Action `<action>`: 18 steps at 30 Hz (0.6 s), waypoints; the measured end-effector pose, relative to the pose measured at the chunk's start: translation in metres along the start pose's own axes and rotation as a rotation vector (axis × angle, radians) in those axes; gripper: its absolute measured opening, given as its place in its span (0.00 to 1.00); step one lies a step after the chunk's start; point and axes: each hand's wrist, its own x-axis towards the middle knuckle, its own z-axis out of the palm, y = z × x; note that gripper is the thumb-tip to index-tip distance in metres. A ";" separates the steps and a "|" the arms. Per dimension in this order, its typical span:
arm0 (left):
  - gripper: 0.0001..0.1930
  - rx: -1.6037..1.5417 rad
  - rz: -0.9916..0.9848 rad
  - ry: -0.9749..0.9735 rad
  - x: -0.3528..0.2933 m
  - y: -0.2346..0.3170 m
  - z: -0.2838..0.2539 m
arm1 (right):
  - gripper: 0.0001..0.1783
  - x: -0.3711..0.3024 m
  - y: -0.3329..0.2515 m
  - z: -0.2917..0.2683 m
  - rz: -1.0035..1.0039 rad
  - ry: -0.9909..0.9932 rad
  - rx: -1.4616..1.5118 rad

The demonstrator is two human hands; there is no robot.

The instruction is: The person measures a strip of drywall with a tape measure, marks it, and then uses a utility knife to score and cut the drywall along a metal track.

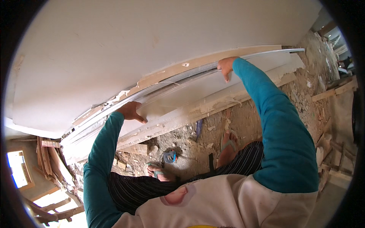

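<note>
A long strip of white board [190, 99] stands on edge, slanting across the view along the foot of a pale wall. My left hand [131, 111] grips its top edge toward the left, thumb on the near face, fingers hidden behind. Farther right, my right hand [227, 68] holds the same edge, thumb pointing down its face. Thin metal profiles [186, 74] lie lengthwise between this board and the wall. In front of the board is another strip with a rough, broken lower edge [213, 105].
The pale wall [152, 34] fills the far side. On the rubble-strewn floor [190, 163], near my sandalled feet, lies a blue-and-dark tape measure [170, 156]. Wood planks [47, 161] lean at the left. More timber [334, 91] lies at the right.
</note>
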 end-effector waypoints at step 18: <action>0.63 0.011 0.007 0.019 0.003 -0.005 0.016 | 0.51 -0.004 0.011 0.009 -0.049 0.117 0.006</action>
